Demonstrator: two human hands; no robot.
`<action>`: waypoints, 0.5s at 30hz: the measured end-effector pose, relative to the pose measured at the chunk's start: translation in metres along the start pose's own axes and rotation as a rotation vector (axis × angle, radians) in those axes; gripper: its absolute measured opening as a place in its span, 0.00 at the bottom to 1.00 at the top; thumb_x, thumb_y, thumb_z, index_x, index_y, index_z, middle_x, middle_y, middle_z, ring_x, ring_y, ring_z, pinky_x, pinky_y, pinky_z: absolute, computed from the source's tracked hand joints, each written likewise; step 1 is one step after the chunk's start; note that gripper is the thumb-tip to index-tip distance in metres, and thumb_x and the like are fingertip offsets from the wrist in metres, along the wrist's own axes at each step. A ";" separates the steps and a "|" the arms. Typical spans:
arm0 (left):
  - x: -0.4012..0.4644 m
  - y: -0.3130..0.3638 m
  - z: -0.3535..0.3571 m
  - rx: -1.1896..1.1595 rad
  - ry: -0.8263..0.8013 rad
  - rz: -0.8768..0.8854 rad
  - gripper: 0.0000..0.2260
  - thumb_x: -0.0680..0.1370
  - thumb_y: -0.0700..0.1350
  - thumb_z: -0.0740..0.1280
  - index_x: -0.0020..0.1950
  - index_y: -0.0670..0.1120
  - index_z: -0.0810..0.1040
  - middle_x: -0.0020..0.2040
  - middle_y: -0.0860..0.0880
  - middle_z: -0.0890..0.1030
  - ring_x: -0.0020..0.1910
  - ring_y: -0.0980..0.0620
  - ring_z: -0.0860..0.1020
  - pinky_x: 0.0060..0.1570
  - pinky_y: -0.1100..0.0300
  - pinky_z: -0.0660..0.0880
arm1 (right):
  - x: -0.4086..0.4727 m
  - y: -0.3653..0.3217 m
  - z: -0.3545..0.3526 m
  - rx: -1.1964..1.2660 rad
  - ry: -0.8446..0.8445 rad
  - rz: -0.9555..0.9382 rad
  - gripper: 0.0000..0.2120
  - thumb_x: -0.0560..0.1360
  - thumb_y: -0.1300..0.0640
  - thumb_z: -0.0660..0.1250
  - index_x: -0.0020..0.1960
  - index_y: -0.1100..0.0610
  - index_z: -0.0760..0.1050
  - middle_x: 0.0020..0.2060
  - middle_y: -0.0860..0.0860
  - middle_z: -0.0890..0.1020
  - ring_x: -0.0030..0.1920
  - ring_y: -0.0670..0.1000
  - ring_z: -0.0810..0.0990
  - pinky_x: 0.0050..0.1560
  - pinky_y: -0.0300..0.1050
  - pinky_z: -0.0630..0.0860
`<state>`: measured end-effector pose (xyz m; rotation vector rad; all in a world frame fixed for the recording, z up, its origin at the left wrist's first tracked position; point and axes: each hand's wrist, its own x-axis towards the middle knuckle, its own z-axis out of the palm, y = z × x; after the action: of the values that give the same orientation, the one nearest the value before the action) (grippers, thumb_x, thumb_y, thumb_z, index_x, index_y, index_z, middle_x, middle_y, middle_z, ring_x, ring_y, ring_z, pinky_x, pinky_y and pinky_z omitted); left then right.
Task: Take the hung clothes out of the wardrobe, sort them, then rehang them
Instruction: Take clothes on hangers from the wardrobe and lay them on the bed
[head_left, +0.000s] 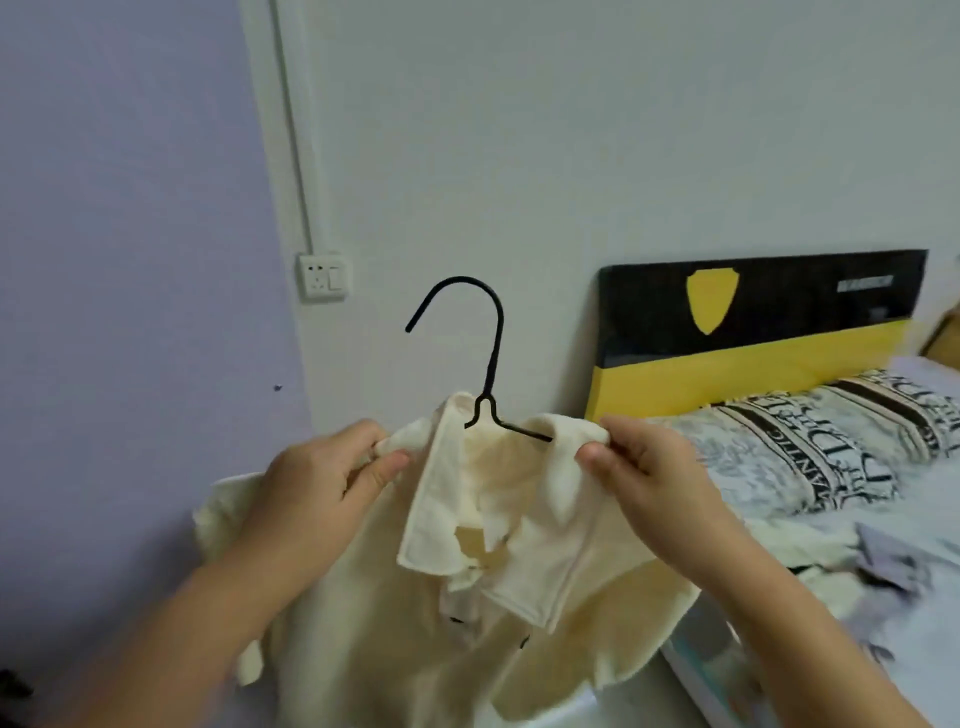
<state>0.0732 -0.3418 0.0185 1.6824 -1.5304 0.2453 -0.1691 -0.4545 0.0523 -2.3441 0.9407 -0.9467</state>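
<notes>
My L hand (317, 478) pinched the cream shirt (467, 597) at its L shoulder; R hand (644, 467) pinched the R shoulder. Shirt sat on a black wire hanger (491, 358), held up w/ hook upright, beside the bed (831, 467).

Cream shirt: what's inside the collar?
A black hanger sits inside the cream shirt: hook, neck and part of one arm show. Its other arm and both ends are covered by fabric.
</notes>
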 end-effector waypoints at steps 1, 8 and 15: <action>0.007 0.008 0.010 0.018 -0.015 0.035 0.15 0.71 0.63 0.55 0.39 0.52 0.66 0.24 0.52 0.68 0.25 0.56 0.67 0.27 0.68 0.61 | -0.006 0.012 -0.016 0.012 0.041 0.046 0.13 0.69 0.48 0.58 0.31 0.56 0.68 0.25 0.48 0.72 0.28 0.44 0.67 0.29 0.37 0.59; 0.044 0.081 0.100 0.049 -0.127 0.285 0.13 0.72 0.55 0.58 0.33 0.49 0.63 0.24 0.55 0.63 0.24 0.47 0.68 0.26 0.66 0.61 | -0.061 0.083 -0.121 0.004 0.176 0.213 0.18 0.68 0.45 0.61 0.36 0.61 0.74 0.27 0.55 0.73 0.29 0.46 0.68 0.32 0.44 0.63; 0.068 0.206 0.197 -0.117 0.001 0.449 0.13 0.73 0.50 0.59 0.30 0.48 0.63 0.23 0.49 0.65 0.25 0.51 0.60 0.26 0.69 0.55 | -0.127 0.138 -0.247 -0.303 0.137 0.329 0.09 0.72 0.46 0.66 0.40 0.51 0.76 0.30 0.47 0.77 0.33 0.46 0.73 0.34 0.43 0.66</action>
<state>-0.1686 -0.5072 0.0258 1.2325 -1.8720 0.3813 -0.4758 -0.4899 0.0788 -2.2764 1.5644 -0.8876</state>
